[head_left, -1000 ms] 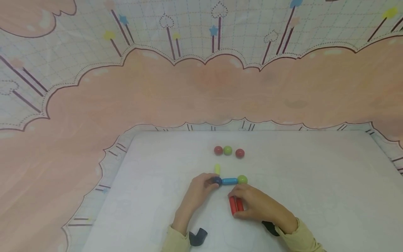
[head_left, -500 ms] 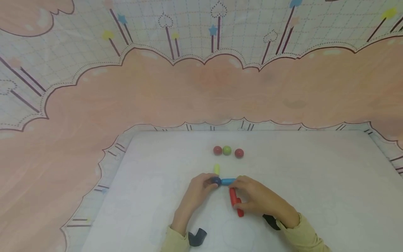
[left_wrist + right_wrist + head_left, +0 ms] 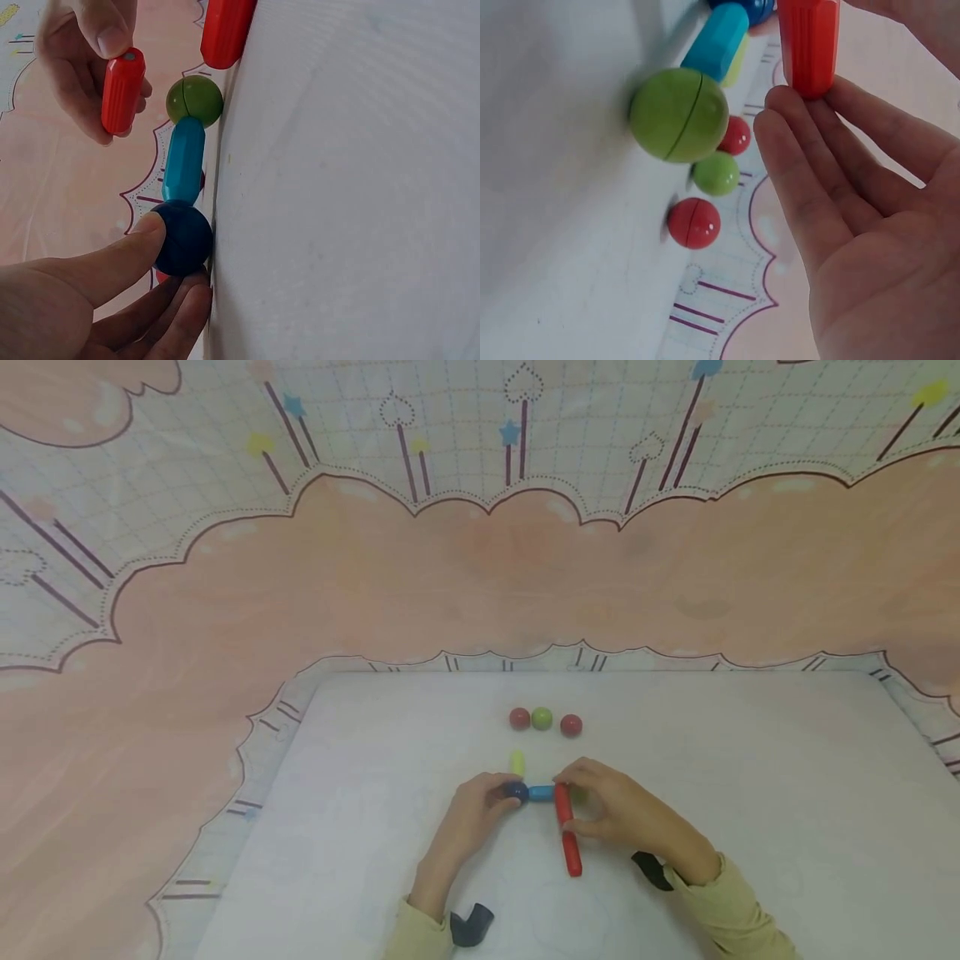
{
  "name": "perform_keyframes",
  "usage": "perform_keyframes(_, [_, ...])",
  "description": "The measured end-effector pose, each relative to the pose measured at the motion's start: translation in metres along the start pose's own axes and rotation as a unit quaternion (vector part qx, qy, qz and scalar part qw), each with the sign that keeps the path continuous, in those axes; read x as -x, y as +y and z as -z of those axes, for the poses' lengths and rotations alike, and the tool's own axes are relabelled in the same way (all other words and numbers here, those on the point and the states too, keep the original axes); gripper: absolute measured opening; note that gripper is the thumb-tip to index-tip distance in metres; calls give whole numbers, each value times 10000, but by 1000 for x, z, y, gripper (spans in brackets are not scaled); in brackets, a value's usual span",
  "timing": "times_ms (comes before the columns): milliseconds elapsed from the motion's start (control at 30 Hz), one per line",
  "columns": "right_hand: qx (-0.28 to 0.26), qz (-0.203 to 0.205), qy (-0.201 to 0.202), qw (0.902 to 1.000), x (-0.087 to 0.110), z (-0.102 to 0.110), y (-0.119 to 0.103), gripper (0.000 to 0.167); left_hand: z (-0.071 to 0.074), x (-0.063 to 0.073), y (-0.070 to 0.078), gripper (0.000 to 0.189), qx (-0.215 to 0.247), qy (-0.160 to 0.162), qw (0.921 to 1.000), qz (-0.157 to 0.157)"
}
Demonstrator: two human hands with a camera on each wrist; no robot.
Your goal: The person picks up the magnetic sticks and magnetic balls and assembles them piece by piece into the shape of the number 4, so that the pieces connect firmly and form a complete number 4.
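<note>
Red rod (image 3: 124, 94) is pinched between right fingers (image 3: 801, 184), dark-blue ball (image 3: 184, 241) between left fingers (image 3: 186, 315)

red rods (image 3: 564, 810) | blue rod (image 3: 184, 161) | navy ball (image 3: 184, 241) | green balls (image 3: 679, 115) | yellow rod (image 3: 517, 763) | white table (image 3: 750, 810) | peach cloud-print cloth (image 3: 480, 581)
</note>
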State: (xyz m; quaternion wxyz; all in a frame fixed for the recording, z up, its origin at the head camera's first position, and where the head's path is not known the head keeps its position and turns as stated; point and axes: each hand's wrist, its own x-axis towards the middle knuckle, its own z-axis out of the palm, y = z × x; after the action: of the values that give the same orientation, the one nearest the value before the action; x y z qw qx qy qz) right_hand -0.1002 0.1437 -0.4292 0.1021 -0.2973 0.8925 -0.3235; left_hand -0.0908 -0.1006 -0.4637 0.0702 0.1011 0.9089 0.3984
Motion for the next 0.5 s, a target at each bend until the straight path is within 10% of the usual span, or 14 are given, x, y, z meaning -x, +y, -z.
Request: perform_keyframes(500, [-113, 92, 367, 9992, -3, 6, 14, 52, -2, -1, -3, 33, 33, 4, 9999, 109])
